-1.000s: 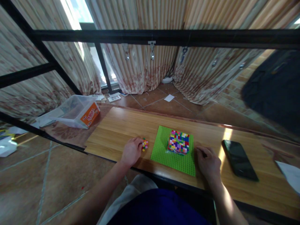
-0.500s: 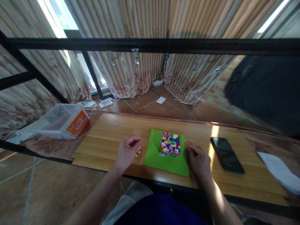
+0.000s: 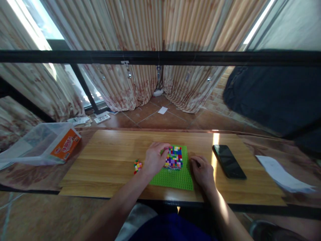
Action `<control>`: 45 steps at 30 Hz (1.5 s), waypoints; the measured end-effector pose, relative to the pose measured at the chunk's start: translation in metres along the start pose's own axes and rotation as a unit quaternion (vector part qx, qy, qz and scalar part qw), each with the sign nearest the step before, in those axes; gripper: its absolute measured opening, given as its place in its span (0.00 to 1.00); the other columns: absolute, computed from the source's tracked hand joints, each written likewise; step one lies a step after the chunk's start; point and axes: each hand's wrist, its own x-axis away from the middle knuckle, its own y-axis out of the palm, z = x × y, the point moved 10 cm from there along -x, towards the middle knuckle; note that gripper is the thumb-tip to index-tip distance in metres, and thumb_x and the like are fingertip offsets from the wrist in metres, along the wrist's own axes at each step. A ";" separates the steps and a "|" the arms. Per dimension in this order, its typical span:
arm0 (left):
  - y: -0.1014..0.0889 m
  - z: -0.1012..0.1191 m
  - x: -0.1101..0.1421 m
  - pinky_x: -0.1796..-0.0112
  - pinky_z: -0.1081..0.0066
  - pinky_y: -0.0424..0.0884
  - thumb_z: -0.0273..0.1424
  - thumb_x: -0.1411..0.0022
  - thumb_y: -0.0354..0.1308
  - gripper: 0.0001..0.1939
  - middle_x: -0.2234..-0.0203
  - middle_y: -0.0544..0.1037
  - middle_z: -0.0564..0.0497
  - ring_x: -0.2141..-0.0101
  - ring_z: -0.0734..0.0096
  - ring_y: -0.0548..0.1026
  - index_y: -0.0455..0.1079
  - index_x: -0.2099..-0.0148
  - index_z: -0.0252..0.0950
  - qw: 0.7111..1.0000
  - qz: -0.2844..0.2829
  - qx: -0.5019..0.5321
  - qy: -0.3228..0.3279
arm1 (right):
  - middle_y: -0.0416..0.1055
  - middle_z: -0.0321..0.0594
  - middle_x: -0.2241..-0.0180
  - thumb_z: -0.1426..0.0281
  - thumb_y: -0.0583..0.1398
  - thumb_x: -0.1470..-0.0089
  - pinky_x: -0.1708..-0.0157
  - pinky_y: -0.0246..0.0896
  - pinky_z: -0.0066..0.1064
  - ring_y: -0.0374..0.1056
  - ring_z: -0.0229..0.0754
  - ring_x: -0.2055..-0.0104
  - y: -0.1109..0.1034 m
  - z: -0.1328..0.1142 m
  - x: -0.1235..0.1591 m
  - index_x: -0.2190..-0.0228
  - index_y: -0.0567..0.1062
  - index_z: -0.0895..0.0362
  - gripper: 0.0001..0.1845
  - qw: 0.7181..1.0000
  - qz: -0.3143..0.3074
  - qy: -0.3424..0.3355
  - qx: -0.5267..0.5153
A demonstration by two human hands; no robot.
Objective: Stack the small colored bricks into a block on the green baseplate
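A green studded baseplate (image 3: 173, 180) lies on the wooden table, with a block of many-coloured small bricks (image 3: 175, 158) built up on it. My left hand (image 3: 155, 158) is over the left part of the plate, its thumb and fingers pinched at the upper left corner of the block. Whatever is between those fingertips is too small to make out. Left of that hand sits a little pile of loose bricks (image 3: 137, 166). My right hand (image 3: 202, 170) rests on the table beside the plate's right edge, fingers curled; their inside is hidden.
A black phone (image 3: 229, 162) lies to the right on the table (image 3: 105, 154), with white paper (image 3: 283, 174) beyond it. At the left stands a clear plastic bin (image 3: 50, 140) with an orange label. A black metal bar (image 3: 160, 58) crosses in front of the curtains.
My left hand has gone from the loose pile, lifted pinched, and moved right to the brick block. My right hand stays beside the plate. The whole view has turned to the right.
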 end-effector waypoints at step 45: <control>0.031 0.005 0.006 0.50 0.57 0.66 0.27 0.35 0.51 0.12 0.55 0.78 0.48 0.54 0.62 0.72 0.75 0.54 0.39 0.979 -0.063 -0.167 0.095 | 0.75 0.45 0.62 0.62 0.53 0.41 0.61 0.65 0.36 0.70 0.45 0.62 0.000 0.002 0.000 0.67 0.79 0.56 0.16 1.000 0.000 0.005 0.003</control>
